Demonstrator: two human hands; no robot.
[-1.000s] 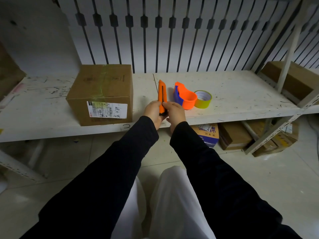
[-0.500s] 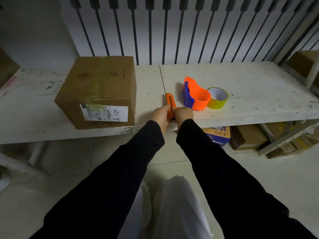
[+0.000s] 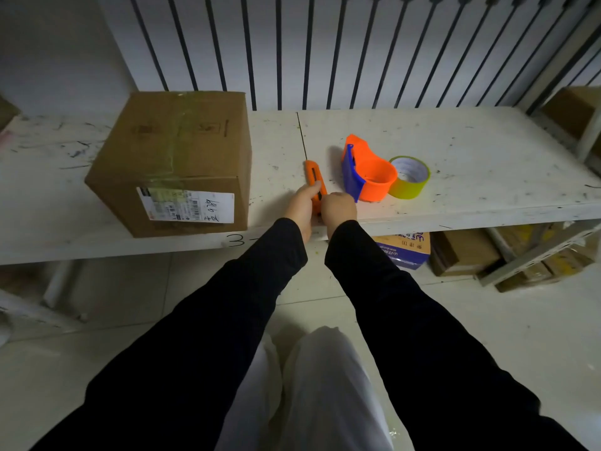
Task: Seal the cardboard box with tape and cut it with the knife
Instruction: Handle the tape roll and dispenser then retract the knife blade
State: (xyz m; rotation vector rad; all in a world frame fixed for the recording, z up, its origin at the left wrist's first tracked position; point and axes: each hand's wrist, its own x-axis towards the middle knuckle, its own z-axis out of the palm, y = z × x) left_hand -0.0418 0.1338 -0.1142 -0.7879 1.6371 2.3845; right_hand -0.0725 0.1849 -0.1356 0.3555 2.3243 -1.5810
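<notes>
A closed cardboard box [image 3: 175, 157] with a white shipping label stands on the white shelf [image 3: 471, 157], left of centre; yellowish tape runs over its top. To its right lies an orange utility knife [image 3: 313, 175], flat on the shelf. My left hand [image 3: 302, 208] and my right hand [image 3: 338, 208] both grip its near end. Just right of the knife sits an orange and blue tape dispenser [image 3: 364, 172], and a roll of yellow-green tape [image 3: 410, 177] rests against it.
A wall of black vertical bars rises behind the shelf. Another cardboard box [image 3: 572, 109] sits on a rack at the far right. Under the shelf lie several boxes [image 3: 461, 252] and a blue-printed carton [image 3: 403, 250] on the tiled floor.
The knife stood raised in both hands a second ago; it has come down and now lies on the shelf, still held at its near end. The view has tilted down.
</notes>
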